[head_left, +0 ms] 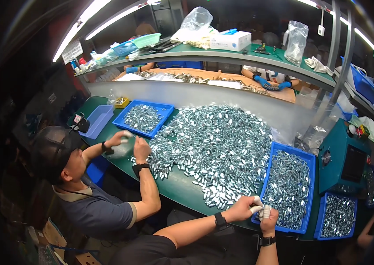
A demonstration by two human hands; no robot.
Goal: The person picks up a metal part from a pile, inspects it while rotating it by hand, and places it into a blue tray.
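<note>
My left hand (243,209) and my right hand (268,221) meet over the lower left corner of a long blue tray (311,194). White coverings sit on several fingertips of both hands. The fingers are pinched closed, and whatever small piece they grip is hidden between them. Small shiny metal parts (286,185) fill the tray. Just left of it, a large pile of elongated silvery metal parts (222,150) spreads over the green table (176,187), its near edge reaching close to my left hand.
A co-worker (85,176) at my left handles something blurred beside a smaller blue tray (169,115) of parts. Another blue tray (353,227) and a teal machine (344,154) stand right. Above the far edge runs a shelf (165,56); gloved hands (266,84) work behind it.
</note>
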